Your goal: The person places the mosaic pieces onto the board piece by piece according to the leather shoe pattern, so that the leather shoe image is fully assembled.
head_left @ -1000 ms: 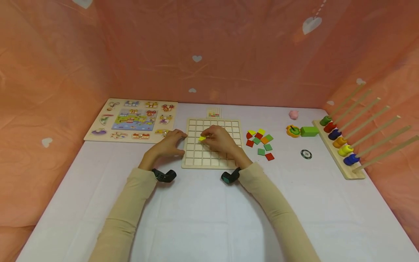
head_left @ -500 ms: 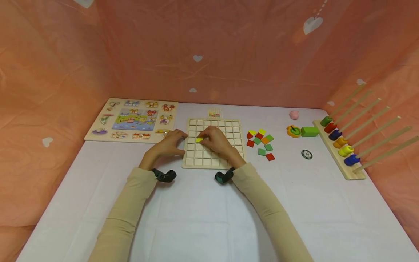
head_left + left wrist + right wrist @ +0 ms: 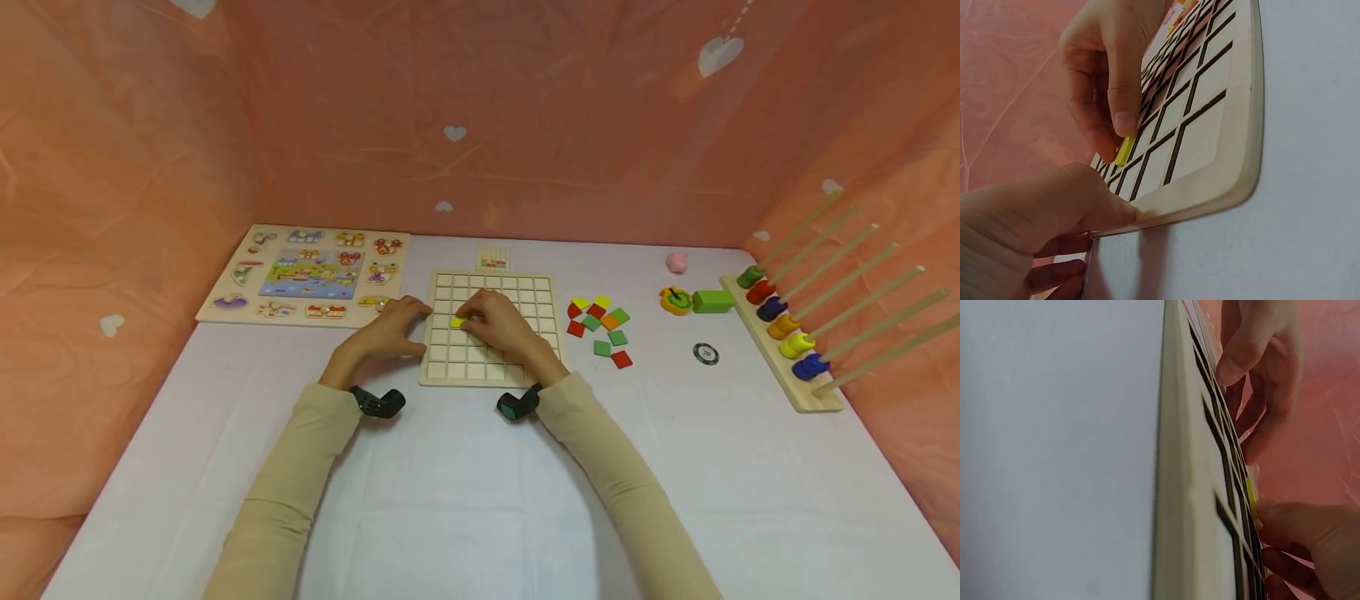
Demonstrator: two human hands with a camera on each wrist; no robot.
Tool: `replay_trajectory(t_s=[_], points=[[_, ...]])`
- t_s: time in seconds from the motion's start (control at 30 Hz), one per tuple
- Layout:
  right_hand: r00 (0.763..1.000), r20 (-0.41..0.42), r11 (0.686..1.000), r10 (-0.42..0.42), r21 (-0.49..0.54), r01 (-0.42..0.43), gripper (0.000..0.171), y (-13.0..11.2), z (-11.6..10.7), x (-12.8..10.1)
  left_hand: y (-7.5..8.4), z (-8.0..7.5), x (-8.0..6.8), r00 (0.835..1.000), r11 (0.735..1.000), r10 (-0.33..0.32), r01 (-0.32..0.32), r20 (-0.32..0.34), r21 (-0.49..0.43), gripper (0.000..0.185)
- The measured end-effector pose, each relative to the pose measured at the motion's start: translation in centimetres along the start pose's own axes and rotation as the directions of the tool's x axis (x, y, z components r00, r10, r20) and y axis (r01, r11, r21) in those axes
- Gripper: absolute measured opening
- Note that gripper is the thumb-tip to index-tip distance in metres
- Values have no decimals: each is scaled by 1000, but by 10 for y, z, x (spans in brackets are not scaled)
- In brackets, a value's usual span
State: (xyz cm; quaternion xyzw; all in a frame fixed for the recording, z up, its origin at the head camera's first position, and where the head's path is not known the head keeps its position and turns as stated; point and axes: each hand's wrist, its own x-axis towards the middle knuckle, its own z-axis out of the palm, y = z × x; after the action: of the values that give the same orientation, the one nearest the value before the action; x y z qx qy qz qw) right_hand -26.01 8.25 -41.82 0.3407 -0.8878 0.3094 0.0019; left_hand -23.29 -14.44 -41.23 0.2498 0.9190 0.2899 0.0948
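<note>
A pale wooden grid board (image 3: 525, 292) lies flat in the middle of the white table. My right hand (image 3: 467, 318) pinches a small yellow tile (image 3: 457, 322) and holds it down on a cell in the board's left half. The left wrist view shows the yellow tile (image 3: 1124, 150) tilted under those fingertips (image 3: 1124, 119), touching the board (image 3: 1210, 119). My left hand (image 3: 411, 321) grips the board's left edge, thumb (image 3: 1094, 209) on the rim. In the right wrist view the yellow tile (image 3: 1251, 492) sits edge-on above the board (image 3: 1179, 487).
Several loose red, green, yellow and orange tiles (image 3: 600, 327) lie just right of the board. A picture peg puzzle (image 3: 307, 273) sits at the back left and a small pattern card (image 3: 492, 258) behind the board. At the right stand a rod rack with coloured beads (image 3: 783, 333), a green block (image 3: 712, 301) and a dark chip (image 3: 705, 353).
My right hand has carried the yellow tile a little to the left and down onto the board. The left hand has stayed on the board's edge.
</note>
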Motion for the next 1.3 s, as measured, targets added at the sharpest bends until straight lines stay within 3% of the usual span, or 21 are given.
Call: replay_trajectory(t_s=[0.3,0.73,0.9,1.2,1.3], points=[[995,-104,997,-2,81,11,34,20,-26,-17,2,0,0,1000,1000,2,-2,-1,12,64],[958,-192,977,212,6,-215,27,61,-88,-60,0,0,1,1000,999,26,-26,-6,31,62],[937,-204,952,284,-53,-300,30,80,-94,-73,1,0,1,1000,999,19,-19,-1,28,62],[964,-171,959,205,-162,-233,25,96,-91,-84,3,-1,1,1000,1000,-1,1,5,29,64],[961,-170,956,220,-161,-247,26,99,-90,-86,2,0,1,1000,1000,2,-2,5,28,64]])
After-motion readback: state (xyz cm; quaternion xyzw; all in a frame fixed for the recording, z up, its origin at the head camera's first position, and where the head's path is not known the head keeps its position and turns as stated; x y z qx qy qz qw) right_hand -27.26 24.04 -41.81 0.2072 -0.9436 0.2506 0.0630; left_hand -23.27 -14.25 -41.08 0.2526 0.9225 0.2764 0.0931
